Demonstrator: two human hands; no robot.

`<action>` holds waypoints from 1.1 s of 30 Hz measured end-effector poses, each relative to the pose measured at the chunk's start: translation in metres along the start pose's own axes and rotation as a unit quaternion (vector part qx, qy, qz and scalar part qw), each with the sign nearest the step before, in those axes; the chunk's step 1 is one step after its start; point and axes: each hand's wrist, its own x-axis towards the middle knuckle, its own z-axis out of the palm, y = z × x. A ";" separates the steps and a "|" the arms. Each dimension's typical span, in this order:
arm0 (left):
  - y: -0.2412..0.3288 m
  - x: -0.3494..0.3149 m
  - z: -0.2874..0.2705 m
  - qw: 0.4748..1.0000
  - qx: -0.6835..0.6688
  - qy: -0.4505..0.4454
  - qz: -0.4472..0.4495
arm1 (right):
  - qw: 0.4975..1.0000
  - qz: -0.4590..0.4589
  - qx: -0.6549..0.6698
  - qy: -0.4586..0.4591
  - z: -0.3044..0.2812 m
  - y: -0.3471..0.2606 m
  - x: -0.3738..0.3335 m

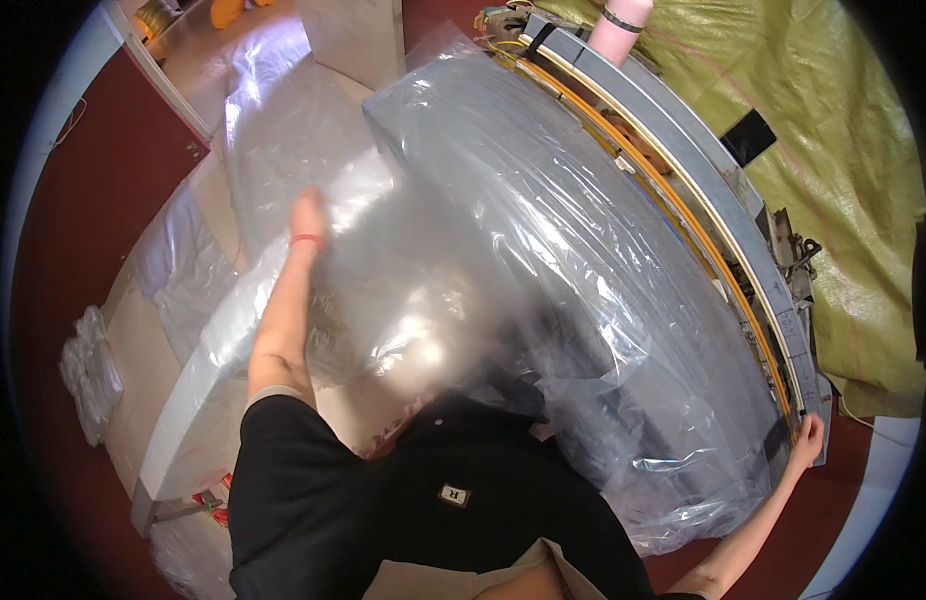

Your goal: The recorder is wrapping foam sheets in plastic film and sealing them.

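Observation:
A large sheet of clear plastic film [543, 220] spreads over the long curved-looking bench in front of me, wrinkled and glossy. My left hand [308, 215], with a red band at its wrist, is raised at the film's left part; it is blurred and its fingers are hidden. Near my body the film is smeared by motion. Far to the right, my right hand [809, 438] is closed at the near end of a long grey metal rail [723, 165]; what its fingers grip is too small to name. An orange strip [673, 195] runs alongside the rail.
A pink bottle [620, 30] stands by the rail's far end. Yellow-green woven sheeting [853, 190] covers the right side, with a dark flat rectangular thing [749, 138] at its edge. Metal tools [798, 250] lie beside the rail. Bunched plastic [91, 375] sits at the left.

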 end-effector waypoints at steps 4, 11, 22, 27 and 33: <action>0.020 0.033 -0.094 0.943 -0.279 0.170 -0.064 | 0.990 -0.122 0.016 -0.067 0.061 -0.122 0.012; 0.241 -0.009 -0.269 0.826 -0.438 0.030 0.353 | 0.854 -0.245 0.310 -0.339 0.191 -0.410 -0.076; 0.296 -0.005 -0.335 0.823 -0.358 0.000 0.441 | 0.569 -0.301 0.394 -0.656 0.189 -0.502 -0.167; 0.218 0.045 -0.355 0.837 -0.165 -0.231 0.468 | 0.727 -0.474 0.026 -0.497 0.146 -0.456 -0.078; 0.166 0.042 -0.398 0.900 -0.101 0.295 0.306 | 0.888 -0.312 0.063 0.331 0.069 -0.393 0.040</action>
